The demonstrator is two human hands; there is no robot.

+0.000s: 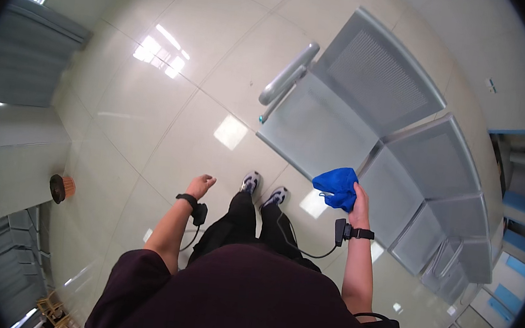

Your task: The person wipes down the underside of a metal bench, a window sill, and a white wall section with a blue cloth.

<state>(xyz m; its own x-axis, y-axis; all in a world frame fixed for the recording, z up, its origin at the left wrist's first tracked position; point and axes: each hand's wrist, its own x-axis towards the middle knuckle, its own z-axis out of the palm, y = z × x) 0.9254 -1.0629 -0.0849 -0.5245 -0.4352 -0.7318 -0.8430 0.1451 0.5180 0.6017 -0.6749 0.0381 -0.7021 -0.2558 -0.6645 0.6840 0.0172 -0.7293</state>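
A crumpled blue cloth (pixel 337 186) is held in my right hand (pixel 360 205), over the front edge of a grey metal bench seat. Its folds hang to the left of my fingers, and a thin loop shows at its lower edge. My left hand (pixel 199 186) hovers above the tiled floor (pixel 176 121), fingers loosely curled; nothing shows in it. Each wrist wears a black strap with a small cabled device. The perforated metal bench (pixel 320 117) stands to the front right, its nearest armrest (pixel 289 73) at the far end.
My shoes (pixel 251 182) stand on glossy tiles just left of the bench. An orange basket-like bin (pixel 62 188) with a dark rim sits by the left wall. Grey curtains (pixel 24 52) hang at the left. Cables run from both wrist devices towards my body. Wooden furniture (pixel 57 313) appears at lower left.
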